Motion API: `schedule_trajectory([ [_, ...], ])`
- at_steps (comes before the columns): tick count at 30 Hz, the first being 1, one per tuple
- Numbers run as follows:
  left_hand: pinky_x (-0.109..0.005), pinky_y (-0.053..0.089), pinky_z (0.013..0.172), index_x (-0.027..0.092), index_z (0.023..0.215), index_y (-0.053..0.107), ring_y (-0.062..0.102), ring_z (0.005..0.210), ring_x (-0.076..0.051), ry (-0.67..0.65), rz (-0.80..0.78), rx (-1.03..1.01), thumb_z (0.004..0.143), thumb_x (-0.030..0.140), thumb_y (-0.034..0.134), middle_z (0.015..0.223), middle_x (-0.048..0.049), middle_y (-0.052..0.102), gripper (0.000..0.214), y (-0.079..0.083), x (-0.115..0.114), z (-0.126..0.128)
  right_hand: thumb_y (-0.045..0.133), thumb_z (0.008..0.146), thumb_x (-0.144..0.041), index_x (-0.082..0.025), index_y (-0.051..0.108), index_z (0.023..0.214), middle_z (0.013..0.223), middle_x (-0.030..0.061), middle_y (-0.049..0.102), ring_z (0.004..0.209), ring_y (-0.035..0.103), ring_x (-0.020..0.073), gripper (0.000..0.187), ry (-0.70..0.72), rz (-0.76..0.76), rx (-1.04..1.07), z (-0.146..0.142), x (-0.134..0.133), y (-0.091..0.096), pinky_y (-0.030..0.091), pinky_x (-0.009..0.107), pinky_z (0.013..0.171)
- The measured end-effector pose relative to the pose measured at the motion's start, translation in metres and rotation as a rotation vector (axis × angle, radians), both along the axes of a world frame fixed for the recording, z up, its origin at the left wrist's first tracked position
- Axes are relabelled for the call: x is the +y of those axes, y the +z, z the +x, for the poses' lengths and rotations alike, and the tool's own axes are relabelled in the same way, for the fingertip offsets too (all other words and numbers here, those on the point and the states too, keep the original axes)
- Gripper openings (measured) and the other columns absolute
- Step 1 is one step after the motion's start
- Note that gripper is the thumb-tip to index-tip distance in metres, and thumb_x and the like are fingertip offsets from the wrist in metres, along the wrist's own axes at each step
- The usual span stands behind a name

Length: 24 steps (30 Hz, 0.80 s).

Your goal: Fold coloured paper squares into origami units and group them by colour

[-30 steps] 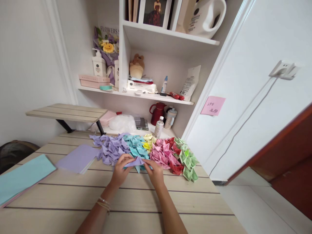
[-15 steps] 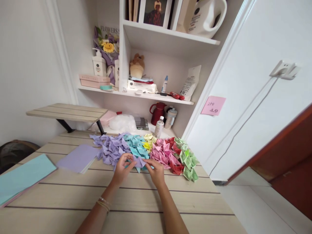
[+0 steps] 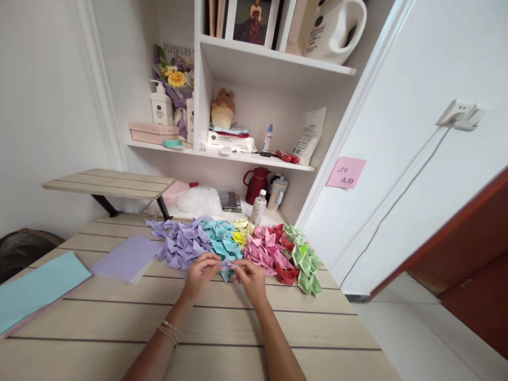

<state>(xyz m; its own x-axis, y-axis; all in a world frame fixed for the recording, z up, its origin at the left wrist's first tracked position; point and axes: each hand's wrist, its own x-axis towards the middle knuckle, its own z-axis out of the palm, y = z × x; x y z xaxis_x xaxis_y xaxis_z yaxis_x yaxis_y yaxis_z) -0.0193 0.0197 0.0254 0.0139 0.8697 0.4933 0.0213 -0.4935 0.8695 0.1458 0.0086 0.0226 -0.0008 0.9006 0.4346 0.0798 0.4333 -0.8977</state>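
Between my two hands is a small purple folded-paper boat, pinched at its two ends. My left hand grips its left end with thumb and fingers, and my right hand grips the right end. Fingers cover much of it. Just behind my hands lie heaps of folded paper boats sorted by colour: purple boats, blue boats, yellow boats, pink boats, red boats and green boats.
Purple paper sheets and a blue paper stack lie on the left of the wooden table. A small raised stand is behind them. A clear bottle stands behind the boats, before a shelf unit.
The purple boat has tilted and looks narrower between my hands. My left fingers have closed in over its top edge. The heaps stay where they were.
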Motion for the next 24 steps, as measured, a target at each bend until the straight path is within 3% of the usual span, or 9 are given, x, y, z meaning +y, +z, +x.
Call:
schedule_trajectory([
  [4,-0.029,0.049,0.070,0.016,0.057,0.068,0.061,0.079,-0.021,0.047,-0.085,-0.014,0.064,0.034,0.067,0.082,-0.0077,0.064,0.019,-0.001,0.001,0.001,0.065,0.068,-0.040,-0.016,0.062,0.076,0.062,0.0020,0.066,0.055,0.064,0.0179,0.025,0.134,-0.171,0.255,-0.007,0.003,-0.002,0.052,0.028,0.053],
  [8,-0.029,0.048,0.072,0.015,0.056,0.067,0.061,0.082,-0.022,0.065,-0.155,-0.052,0.061,0.034,0.068,0.083,-0.0079,0.067,0.020,-0.008,0.005,0.002,0.064,0.069,-0.041,-0.015,0.061,0.075,0.062,0.0025,0.065,0.059,0.062,0.0170,0.027,0.140,-0.165,0.201,-0.009,0.005,-0.004,0.051,0.026,0.054],
  [11,-0.029,0.049,0.072,0.016,0.072,0.069,0.063,0.079,-0.020,0.027,-0.238,-0.090,0.059,0.030,0.070,0.083,-0.0067,0.069,0.019,-0.013,0.008,0.003,0.063,0.071,-0.038,-0.015,0.060,0.080,0.064,0.0029,0.065,0.059,0.061,0.0155,0.025,0.081,-0.114,0.148,-0.007,0.007,-0.005,0.050,0.024,0.054],
  [14,-0.029,0.051,0.070,0.016,0.085,0.066,0.064,0.073,-0.018,-0.010,-0.303,-0.132,0.056,0.025,0.073,0.081,-0.0058,0.069,0.032,-0.015,0.009,0.003,0.064,0.070,-0.035,-0.016,0.058,0.092,0.071,0.0039,0.065,0.062,0.062,0.0157,0.030,0.031,-0.081,0.179,-0.006,0.008,-0.007,0.050,0.024,0.054],
  [19,-0.029,0.052,0.066,0.015,0.086,0.066,0.064,0.071,-0.018,0.028,-0.273,-0.084,0.057,0.026,0.073,0.074,-0.0043,0.068,0.032,-0.014,0.007,0.003,0.064,0.070,-0.034,-0.014,0.063,0.087,0.070,0.0046,0.066,0.062,0.062,0.0166,0.027,0.041,-0.118,0.137,-0.003,0.010,-0.010,0.050,0.026,0.055],
  [24,-0.030,0.052,0.072,0.019,0.081,0.069,0.062,0.083,-0.020,0.051,-0.159,0.007,0.063,0.029,0.068,0.087,-0.0054,0.066,0.021,-0.007,0.000,0.005,0.067,0.066,-0.036,-0.015,0.064,0.089,0.072,0.0048,0.068,0.065,0.063,0.0183,0.031,0.103,-0.135,0.209,-0.004,0.009,-0.007,0.051,0.029,0.058],
])
